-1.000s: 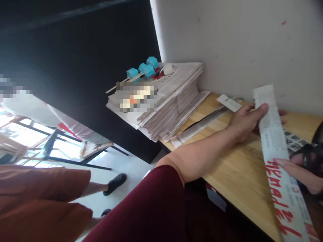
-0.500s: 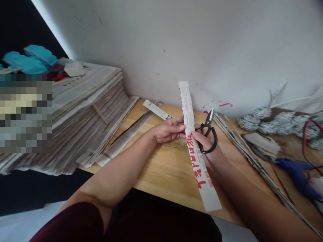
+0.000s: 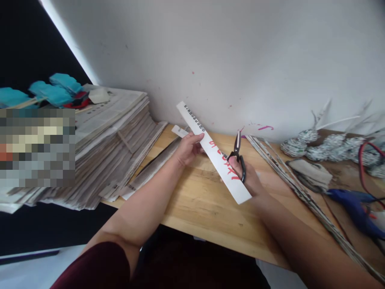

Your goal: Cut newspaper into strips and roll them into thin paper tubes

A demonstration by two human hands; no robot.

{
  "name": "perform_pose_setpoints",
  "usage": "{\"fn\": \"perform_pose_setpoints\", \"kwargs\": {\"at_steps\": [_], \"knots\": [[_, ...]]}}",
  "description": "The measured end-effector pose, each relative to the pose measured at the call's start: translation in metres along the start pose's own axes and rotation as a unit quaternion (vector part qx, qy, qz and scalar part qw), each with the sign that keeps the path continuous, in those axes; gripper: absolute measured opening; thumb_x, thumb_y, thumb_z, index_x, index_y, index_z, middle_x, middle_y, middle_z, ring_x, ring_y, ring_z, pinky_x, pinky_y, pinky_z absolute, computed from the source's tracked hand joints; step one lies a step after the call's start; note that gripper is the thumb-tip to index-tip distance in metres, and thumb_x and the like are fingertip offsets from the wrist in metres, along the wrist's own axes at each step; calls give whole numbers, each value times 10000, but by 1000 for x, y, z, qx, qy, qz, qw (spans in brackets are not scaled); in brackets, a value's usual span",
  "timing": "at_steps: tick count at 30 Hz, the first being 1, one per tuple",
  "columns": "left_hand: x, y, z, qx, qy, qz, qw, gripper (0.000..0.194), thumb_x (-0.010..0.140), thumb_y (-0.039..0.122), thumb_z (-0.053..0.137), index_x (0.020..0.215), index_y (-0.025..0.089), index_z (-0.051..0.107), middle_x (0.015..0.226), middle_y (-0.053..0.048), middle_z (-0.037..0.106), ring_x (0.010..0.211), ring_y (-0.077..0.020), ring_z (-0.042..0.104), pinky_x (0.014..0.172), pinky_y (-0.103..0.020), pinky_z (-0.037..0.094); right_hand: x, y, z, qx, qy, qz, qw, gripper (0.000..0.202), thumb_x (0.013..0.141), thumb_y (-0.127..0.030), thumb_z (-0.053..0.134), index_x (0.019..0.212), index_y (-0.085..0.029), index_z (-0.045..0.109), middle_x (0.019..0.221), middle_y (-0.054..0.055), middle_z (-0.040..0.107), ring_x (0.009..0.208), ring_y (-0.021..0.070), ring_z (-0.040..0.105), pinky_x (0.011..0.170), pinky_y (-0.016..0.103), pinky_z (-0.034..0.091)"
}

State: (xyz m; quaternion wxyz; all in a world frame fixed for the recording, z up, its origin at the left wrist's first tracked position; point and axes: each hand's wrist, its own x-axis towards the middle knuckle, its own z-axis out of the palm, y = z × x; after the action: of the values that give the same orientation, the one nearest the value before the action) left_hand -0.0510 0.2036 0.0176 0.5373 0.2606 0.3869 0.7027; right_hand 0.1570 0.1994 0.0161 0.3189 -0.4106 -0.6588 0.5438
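My left hand pinches a long white newspaper strip by its edge, thumb on top. The strip slants from upper left to lower right above the table, with black print at its far end and red lettering along the middle. In my right hand sits a pair of black-handled scissors, blades upward and seemingly together, beside the strip's right edge. Whether the right fingers also touch the strip is hidden. Behind my left hand lies another paper strip, and grey-printed strips rest left of my forearm.
A tall newspaper stack stands at the left, with teal objects on top. Thin paper rods lie along the right. Beyond them are coiled white bundles and a blue glue gun. A wall backs the wooden table.
The strip has swung from nearly upright to a slant, its far end moving left and its near end up. My left hand has shifted left, and the hands are farther apart.
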Motion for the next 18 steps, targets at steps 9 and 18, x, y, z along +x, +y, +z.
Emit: {"fn": "perform_pose_setpoints", "kwargs": {"at_steps": [9, 18], "knots": [[17, -10, -11, 136, 188, 34, 972, 237, 700, 343, 773, 650, 189, 599, 546, -5, 595, 523, -153, 542, 513, -266, 431, 20, 4, -33, -394, 136, -140, 898, 284, 861, -509, 646, 853, -226, 626, 765, 66, 712, 674, 220, 635, 580, 302, 381], [26, -18, -14, 131, 176, 75, 973, 163, 723, 308, 755, 688, 181, 660, 656, -11, 648, 624, -152, 564, 646, -262, 458, 24, 17, -29, -443, 81, -116, 885, 236, 833, -463, 664, 862, -230, 650, 757, 64, 730, 662, 230, 650, 564, 302, 375]]}}
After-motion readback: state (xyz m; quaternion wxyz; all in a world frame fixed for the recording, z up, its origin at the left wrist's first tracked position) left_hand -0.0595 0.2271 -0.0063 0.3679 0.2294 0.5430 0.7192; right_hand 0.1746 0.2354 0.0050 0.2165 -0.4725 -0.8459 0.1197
